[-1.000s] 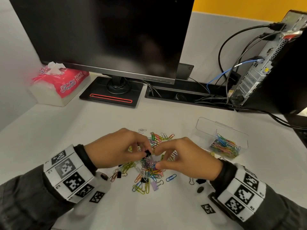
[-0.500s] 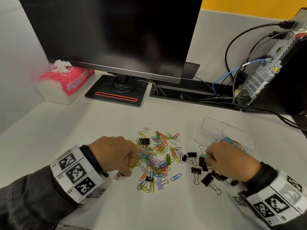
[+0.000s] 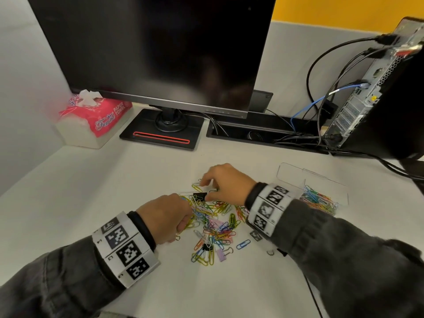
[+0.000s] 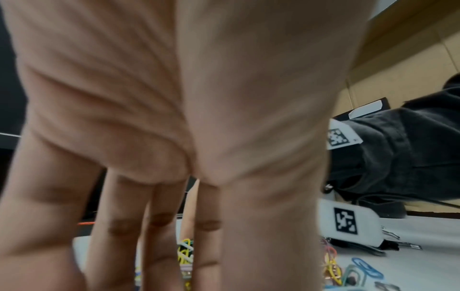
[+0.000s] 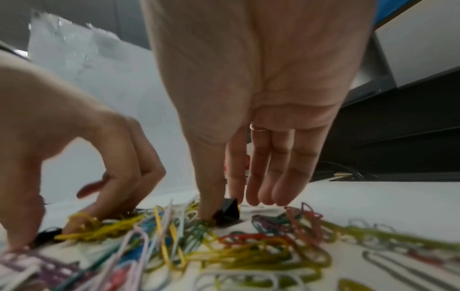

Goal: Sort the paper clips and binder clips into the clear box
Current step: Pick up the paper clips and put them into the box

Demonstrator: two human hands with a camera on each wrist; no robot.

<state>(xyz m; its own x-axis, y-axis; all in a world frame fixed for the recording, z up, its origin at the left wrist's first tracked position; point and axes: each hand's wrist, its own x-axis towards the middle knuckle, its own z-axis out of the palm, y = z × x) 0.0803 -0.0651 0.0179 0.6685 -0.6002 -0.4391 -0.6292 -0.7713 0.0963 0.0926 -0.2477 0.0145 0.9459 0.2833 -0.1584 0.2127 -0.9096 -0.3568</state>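
Black against the bright tangle, a binder clip (image 3: 200, 195) sits at the far edge of the paper clip pile (image 3: 213, 222), and our right hand (image 3: 226, 183) has reached across to it: in the right wrist view the thumb and forefinger come down on either side of the binder clip (image 5: 227, 210), apparently pinching it, while the other three fingers (image 5: 271, 177) hang straight and loose above the surface (image 3: 114, 203). We judge it is being picked out by itself because the binder clips go into the clear box (image 3: 314, 191) apart from the paper clips. That box lies well off behind our right wrist, with a heap of coloured paper clips (image 3: 319, 199) already in its nearer part; the further part looks bare, though its clear walls make that hard to be sure of. Our left hand (image 3: 166, 216) sits just this side of the right grip with curled fingers dug into the yellow paper clips (image 5: 99, 230), probably holding the tangle down so the binder clip comes away clean; whether those fingers actually grip anything we cannot tell. The left wrist view is almost all palm, so it shows nothing of the fingertips. More binder clips lie partly hidden under our right sleeve (image 3: 344, 249), and a lilac one (image 3: 221, 255) lies at the pile's near edge.
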